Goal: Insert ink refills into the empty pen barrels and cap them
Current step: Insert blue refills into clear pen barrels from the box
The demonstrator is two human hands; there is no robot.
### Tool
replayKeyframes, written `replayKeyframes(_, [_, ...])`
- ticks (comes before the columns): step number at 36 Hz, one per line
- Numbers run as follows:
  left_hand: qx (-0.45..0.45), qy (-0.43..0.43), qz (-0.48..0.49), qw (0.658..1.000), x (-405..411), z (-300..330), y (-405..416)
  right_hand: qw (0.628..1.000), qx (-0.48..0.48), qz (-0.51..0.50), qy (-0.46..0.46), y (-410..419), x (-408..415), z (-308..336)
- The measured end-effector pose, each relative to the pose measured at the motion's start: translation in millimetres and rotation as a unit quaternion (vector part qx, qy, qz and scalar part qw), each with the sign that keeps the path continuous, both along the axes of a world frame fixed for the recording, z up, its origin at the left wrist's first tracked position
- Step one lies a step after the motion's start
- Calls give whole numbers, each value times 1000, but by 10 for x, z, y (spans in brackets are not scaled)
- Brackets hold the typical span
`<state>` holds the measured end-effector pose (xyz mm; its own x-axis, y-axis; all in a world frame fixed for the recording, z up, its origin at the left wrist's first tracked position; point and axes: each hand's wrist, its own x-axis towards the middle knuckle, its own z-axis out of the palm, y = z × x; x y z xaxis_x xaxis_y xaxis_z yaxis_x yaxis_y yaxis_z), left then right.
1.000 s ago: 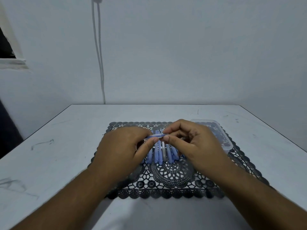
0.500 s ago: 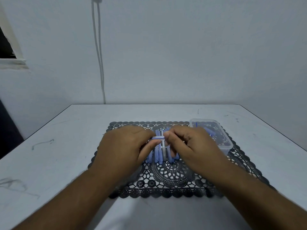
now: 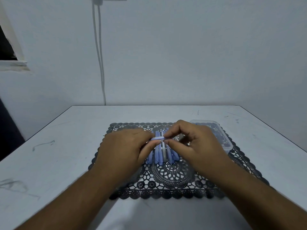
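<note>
Crosswise, left hand (image 3: 123,151) and right hand (image 3: 192,146) pinch a pen (image 3: 158,138) lying left-right above the mat (image 3: 174,180)

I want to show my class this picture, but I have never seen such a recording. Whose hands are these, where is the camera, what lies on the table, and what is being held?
No machine here: a person's two bare hands, filmed by a camera worn on the head, looking forward and down. The left hand and right hand together pinch one thin blue pen part, held crosswise. Under it a row of blue pens lies on a black lace mat on the white table. A clear plastic box sits at the right.
</note>
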<state>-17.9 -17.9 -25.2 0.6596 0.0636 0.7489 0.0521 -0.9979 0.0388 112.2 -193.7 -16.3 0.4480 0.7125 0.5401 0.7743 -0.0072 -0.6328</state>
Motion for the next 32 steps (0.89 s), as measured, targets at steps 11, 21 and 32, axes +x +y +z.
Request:
replayKeyframes(11, [5, 24, 11, 1000, 6, -37, 22, 997, -67, -13, 25, 59, -21, -61])
replayKeyframes(21, [36, -3, -9, 999, 3, -21, -21, 988, -115, -9, 103, 30, -53, 37])
replayKeyframes(32, [27, 5, -13, 1000, -2, -24, -9, 967, -132, -27, -218, -37, 63, 24])
